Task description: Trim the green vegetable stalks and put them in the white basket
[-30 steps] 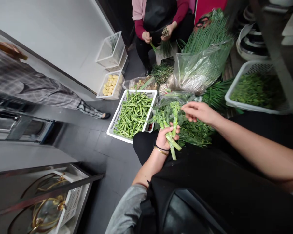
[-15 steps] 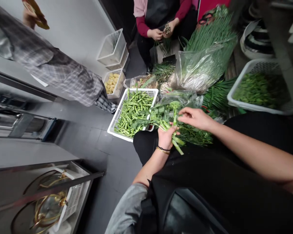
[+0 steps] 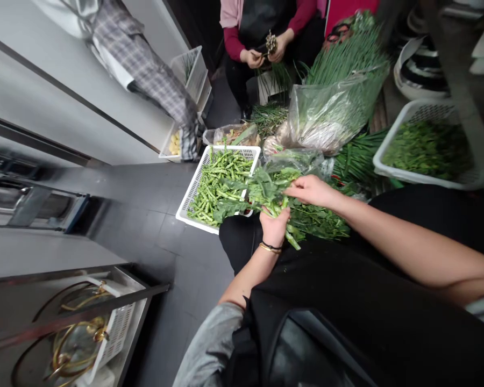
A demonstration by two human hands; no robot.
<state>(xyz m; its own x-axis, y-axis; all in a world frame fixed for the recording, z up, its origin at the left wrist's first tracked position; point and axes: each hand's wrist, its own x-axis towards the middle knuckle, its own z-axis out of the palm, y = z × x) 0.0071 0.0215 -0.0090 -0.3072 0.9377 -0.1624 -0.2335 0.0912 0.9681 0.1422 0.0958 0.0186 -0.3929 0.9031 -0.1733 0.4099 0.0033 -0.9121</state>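
My left hand (image 3: 273, 227) is wrapped round several leafy broccolini stalks (image 3: 292, 236), their thick pale-green ends sticking out below the fist. Leaves and green heads from the bunch (image 3: 266, 185) spread above and to the left, partly over the basket. At the top of the bunch, my right hand (image 3: 308, 191) pinches a broccolini piece with thumb and fingers together; the fingertips partly hide it. A white slotted basket (image 3: 193, 185) just left of the hands holds many trimmed green stems (image 3: 221, 183). Beneath my right forearm lies a pile of loose leafy greens (image 3: 322, 220).
Ahead sits a person (image 3: 262, 32) handling a thin bunch of greens. Another person's checked trouser leg (image 3: 145, 70) stands left, by a crate of potatoes (image 3: 174, 144). A clear bag of chives (image 3: 318, 118) and a white basket of greens (image 3: 387, 156) lie right.
My right hand has moved slightly left and closed onto the top of the bunch. The upright head has dropped among the leaves. The checked leg has shifted, covering part of the potato crate.
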